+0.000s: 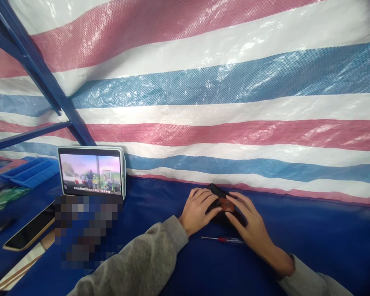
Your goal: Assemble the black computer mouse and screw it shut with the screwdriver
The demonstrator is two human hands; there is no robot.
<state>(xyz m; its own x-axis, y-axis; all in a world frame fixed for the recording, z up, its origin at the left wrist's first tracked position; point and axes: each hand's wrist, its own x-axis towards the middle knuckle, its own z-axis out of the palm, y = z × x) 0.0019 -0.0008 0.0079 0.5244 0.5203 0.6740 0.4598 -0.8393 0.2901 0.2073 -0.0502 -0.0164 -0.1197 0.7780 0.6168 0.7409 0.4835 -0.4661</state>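
Note:
A small orange-brown rectangular piece lies between my hands, over a black object on the blue surface. My left hand has its fingers curled over the black object's left side, with the thumb reaching to the orange-brown piece. Thumb and fingers of my right hand grip that piece at its right end. Much of the black object is covered by both hands, so its kind is not clear. Just in front lies a screwdriver with a red and clear handle, its tip to the left.
A tablet playing a video leans against the striped sheet at the left. Nearer me lies a phone. Blue trays stand at the far left, below a blue metal frame. One patch is pixelated.

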